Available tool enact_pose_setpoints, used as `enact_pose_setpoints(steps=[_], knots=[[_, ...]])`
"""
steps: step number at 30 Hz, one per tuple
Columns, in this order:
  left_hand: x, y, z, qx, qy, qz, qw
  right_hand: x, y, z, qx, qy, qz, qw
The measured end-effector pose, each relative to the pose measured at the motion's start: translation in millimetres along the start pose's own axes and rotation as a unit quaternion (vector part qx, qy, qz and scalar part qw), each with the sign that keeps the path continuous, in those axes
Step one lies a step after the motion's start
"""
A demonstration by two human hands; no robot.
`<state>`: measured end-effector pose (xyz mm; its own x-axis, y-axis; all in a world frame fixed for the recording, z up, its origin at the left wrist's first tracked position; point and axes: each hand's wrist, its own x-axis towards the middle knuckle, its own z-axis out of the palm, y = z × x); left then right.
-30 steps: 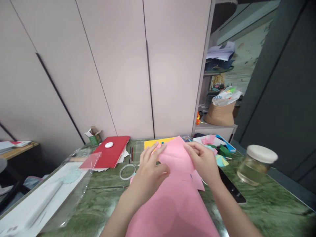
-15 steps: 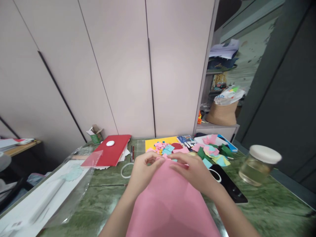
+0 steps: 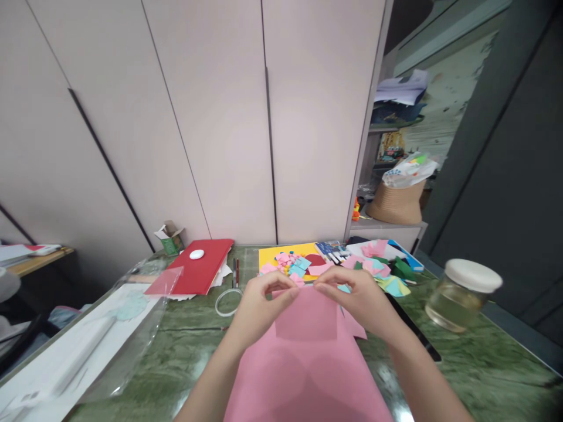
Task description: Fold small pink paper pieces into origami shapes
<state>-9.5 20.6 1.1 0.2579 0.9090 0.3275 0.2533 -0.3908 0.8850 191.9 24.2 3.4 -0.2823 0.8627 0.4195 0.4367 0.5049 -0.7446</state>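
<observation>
A small pink sheet of paper (image 3: 307, 313) hangs between my two hands, its upper edge pinched at both corners. My left hand (image 3: 266, 302) has thumb and forefinger closed on the left corner. On the right corner, my right hand (image 3: 358, 296) pinches in the same way. Below and nearer to me lies a large pink sheet (image 3: 303, 381), with hand shadows falling across it. Another pink piece of paper (image 3: 353, 324) shows partly from under my right hand.
Pink and blue scraps cover a yellow sheet (image 3: 268, 256) behind my hands. To the left are a white ring (image 3: 217, 305), a red folder (image 3: 202, 275) and a plastic sleeve (image 3: 149, 346). A black tablet-like slab (image 3: 422, 337) and lidded jar (image 3: 457, 302) stand right.
My hands have moved slightly apart, and the small pink sheet now shows flat between them. The white ring near my right hand is now hidden.
</observation>
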Motion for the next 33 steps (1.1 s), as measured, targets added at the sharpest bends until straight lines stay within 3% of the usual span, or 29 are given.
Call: enact_pose_setpoints(steps=[3,10,15,24,30,33], knots=[[-1,1,3.7,0.066,0.023,0.011,0.998,0,-2,1,-0.027,0.001,-0.02,0.999],[-3,-3,13.1,0.187,0.036,0.106,0.976,-1,-5,14,-0.081,0.012,-0.102,0.991],[-4,-3,11.1,0.188,0.038,0.116,0.975,-1,-4,6,-0.094,0.023,-0.065,0.993],[-4,0,5.9,0.161,0.026,0.081,0.983,0,10,-21,-0.111,-0.011,-0.012,0.994],[-2,0,3.0,0.163,0.058,0.074,0.982,0,15,-28,-0.132,0.087,0.025,0.987],[-3,-1,3.4,0.149,0.058,0.063,0.985,-1,6,-23,-0.09,0.059,-0.005,0.994]])
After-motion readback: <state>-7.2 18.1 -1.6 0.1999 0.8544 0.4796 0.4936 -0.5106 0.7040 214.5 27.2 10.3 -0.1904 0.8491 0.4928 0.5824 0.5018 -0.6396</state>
